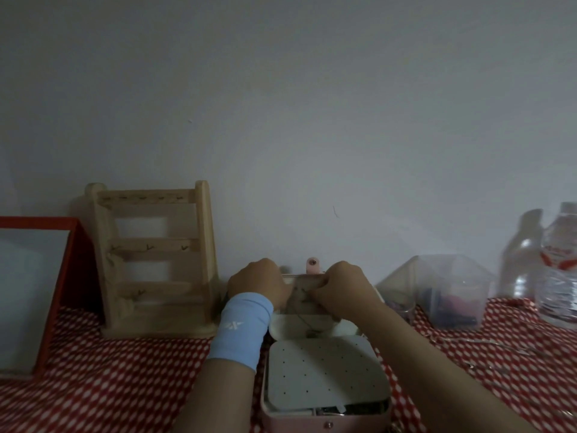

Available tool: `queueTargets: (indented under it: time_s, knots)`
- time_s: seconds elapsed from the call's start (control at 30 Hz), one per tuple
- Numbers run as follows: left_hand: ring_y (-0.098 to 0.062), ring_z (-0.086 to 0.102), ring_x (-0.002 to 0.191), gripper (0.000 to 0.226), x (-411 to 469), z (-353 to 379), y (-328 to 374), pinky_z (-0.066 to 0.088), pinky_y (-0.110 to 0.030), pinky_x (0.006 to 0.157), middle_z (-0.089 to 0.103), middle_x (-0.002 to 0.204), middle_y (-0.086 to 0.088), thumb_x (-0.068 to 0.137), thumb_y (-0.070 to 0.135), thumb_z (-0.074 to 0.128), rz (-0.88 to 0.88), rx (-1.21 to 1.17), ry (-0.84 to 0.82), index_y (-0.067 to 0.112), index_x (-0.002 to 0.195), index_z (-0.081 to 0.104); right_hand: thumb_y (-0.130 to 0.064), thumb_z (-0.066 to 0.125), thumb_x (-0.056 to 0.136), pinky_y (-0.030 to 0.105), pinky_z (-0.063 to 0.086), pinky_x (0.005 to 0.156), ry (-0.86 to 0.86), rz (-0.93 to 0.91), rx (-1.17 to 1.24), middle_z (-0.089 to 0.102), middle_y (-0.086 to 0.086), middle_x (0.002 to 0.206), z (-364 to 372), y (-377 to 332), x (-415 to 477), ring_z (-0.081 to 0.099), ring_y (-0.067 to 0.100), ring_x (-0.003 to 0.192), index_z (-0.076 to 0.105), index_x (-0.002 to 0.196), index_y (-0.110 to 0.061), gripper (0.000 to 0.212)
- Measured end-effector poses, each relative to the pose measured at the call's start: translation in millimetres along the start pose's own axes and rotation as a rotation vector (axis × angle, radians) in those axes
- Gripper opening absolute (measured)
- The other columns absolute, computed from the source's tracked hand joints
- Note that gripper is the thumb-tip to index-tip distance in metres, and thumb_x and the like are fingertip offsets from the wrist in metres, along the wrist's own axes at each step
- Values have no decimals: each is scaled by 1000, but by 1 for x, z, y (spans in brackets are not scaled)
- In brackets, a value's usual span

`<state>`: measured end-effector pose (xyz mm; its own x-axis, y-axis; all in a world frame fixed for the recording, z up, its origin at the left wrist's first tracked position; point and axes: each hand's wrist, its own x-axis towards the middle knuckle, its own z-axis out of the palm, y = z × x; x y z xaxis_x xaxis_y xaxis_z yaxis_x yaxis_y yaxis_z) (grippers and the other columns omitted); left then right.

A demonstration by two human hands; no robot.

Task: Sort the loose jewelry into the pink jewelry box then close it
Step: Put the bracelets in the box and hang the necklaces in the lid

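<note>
A counter under a red patterned cloth carries everything, with a bare wall behind. At far left stands a red-framed mirror, then a wooden rack; at far right sit a clear tub and two bottles.

The pink box lies open in the near middle, its lid standing up at the far side with a snap tab above it. A white perforated panel covers the near half of the base.

Both hands work at the inside of the lid. The left hand, above a blue wristband, is curled against the lid's left side; whether its fingers pinch anything I cannot tell. The right hand has its fingers pinched at the lid's hooks, seemingly on a thin chain that hangs down from there to the hinge.

The risks, as I judge them: the chain is fine and the light poor, so it may miss its hook and slip down behind the panel, or tangle. Pressing on the upright lid could tip or slide the box on the cloth. If the chain hangs slack across the hinge, closing could pinch it.
</note>
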<state>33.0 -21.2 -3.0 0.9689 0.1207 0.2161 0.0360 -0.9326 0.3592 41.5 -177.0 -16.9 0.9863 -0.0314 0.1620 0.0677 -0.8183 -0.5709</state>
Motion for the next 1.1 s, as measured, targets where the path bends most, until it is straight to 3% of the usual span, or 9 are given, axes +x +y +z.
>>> queueTargets:
  time_s: [0.13, 0.23, 0.37, 0.5, 0.6, 0.7, 0.8, 0.97, 1.1]
  knots:
    - [-23, 69, 74, 20, 1, -3, 3, 58, -34, 78, 72, 79, -2, 77, 33, 62, 0, 36, -146, 16, 80, 72, -20, 75, 86, 25, 59, 57, -271, -22, -95, 71, 8, 68, -21, -1, -9, 63, 15, 50, 72, 93, -1, 21]
    - [-23, 67, 72, 20, -1, -6, 4, 57, -34, 79, 68, 73, -3, 77, 30, 65, 3, 69, -204, 14, 86, 72, -17, 79, 83, 37, 64, 75, -364, -24, -191, 77, 13, 84, -31, 0, -12, 76, 23, 72, 72, 103, 0, 27]
    - [-25, 69, 78, 17, -2, -8, 9, 57, -38, 84, 65, 72, -4, 81, 25, 60, 38, 32, -202, 13, 85, 71, -13, 78, 85, 44, 64, 72, -396, 8, -156, 77, 16, 87, -40, -4, -15, 77, 28, 80, 72, 104, 3, 25]
    - [-22, 66, 81, 16, -3, -2, 14, 55, -35, 83, 70, 83, -2, 84, 23, 60, 100, -122, -121, 18, 83, 75, -18, 72, 92, 39, 64, 74, -260, -26, 38, 78, 11, 81, -46, -7, -15, 77, 24, 76, 75, 96, 0, 18]
    - [-22, 66, 75, 17, -3, 2, 14, 56, -32, 72, 69, 75, -2, 86, 24, 63, 108, -208, -100, 18, 72, 72, -14, 75, 90, 30, 62, 61, -83, -116, 345, 77, 9, 75, -43, -9, -14, 76, 20, 67, 76, 92, -4, 11]
    - [-19, 69, 63, 20, -4, -2, 10, 54, -25, 62, 71, 67, -4, 87, 18, 60, 70, -242, -132, 12, 73, 73, -10, 77, 87, 26, 59, 54, -63, -148, 445, 77, 7, 74, -36, -6, -14, 75, 18, 63, 77, 95, -5, 10]
    - [-20, 70, 59, 22, -6, -10, 5, 59, -30, 71, 74, 67, -5, 83, 19, 57, 34, -179, -160, 7, 78, 75, -13, 76, 88, 24, 59, 55, -68, -169, 235, 76, 3, 78, -32, 1, -11, 74, 13, 62, 78, 95, -13, 7]
    - [-14, 68, 67, 15, -20, -18, 4, 57, -29, 76, 71, 84, 8, 86, 22, 63, 198, -94, -196, 26, 91, 76, -18, 75, 85, 32, 61, 81, -33, -264, -150, 73, -1, 93, -29, 1, -12, 69, 15, 81, 78, 98, -20, 13]
    - [-15, 63, 85, 20, -32, -13, 0, 49, -27, 76, 66, 90, 9, 88, 21, 59, 300, 91, -128, 30, 89, 77, -31, 78, 83, 32, 59, 85, -212, -389, -275, 71, -7, 97, -29, -10, -24, 66, 14, 87, 79, 97, -30, 14]
